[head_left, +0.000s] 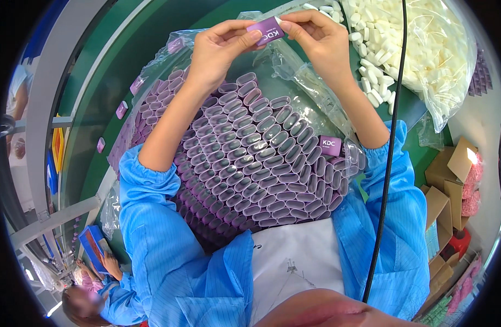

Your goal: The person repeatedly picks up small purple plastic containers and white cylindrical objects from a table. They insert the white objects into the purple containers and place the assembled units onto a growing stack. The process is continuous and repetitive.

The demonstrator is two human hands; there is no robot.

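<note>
While both arms in blue smock sleeves reach up from the lower edge, the left hand and the right hand meet at 12 o'clock, each pinching one end of a small purple rectangular plastic shell with white lettering; left thumb and forefinger clamp its left end, right fingertips clamp its right end, shell tilted slightly and lifted clear above the pile. Directly below the hands, at centre, a clear plastic bag lies open on the green worktop, packed with rows of purple oval open-ended sleeves standing on end; one more purple shell lies flat on the pile at 3 o'clock. At 1 o'clock a second clear bag holds small white plastic pieces, some spilled just beside it. Loose purple shells sit along the worktop at 10 o'clock. Black cable hangs down the right side, crossing the right sleeve. Brown cardboard boxes at 4 o'clock. Another person in blue at 7 o'clock, well apart.
</note>
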